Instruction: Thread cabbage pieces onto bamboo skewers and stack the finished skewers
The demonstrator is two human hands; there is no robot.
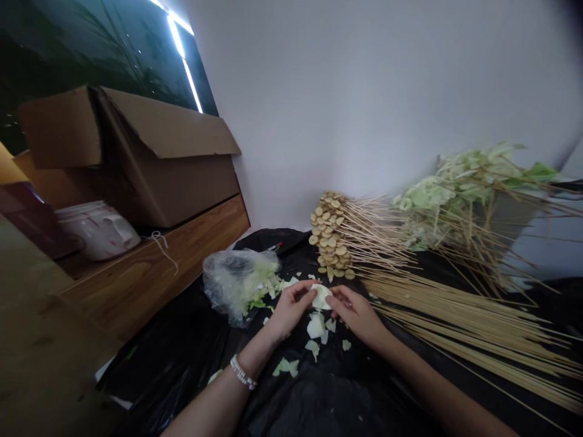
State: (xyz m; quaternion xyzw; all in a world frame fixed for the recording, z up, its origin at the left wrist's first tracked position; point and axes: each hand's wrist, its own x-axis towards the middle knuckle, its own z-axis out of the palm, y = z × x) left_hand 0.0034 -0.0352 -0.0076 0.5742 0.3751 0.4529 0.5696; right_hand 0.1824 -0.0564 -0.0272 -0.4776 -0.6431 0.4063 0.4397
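Observation:
Between my two hands is a pale piece of cabbage leaf [321, 297]. My left hand [293, 305] pinches its left edge, and a beaded bracelet circles that wrist. On the opposite edge, the fingers of my right hand [354, 312] are closed on the same piece. Loose cabbage scraps [316, 326] lie just below my hands on black plastic sheeting [314, 400]. To the left, a clear plastic bag [223, 282] holds more torn leaves. Bare wooden skewers [455, 309] lie in a bundle to the right of my right hand.
Skewers tipped with round pale slices [328, 233] are stacked against the wall [364, 103]. Cabbage-laden skewers [464, 182] pile up at the right. A cardboard box [182, 176] and a white tub [98, 230] stand on a wooden ledge [168, 267] at the left.

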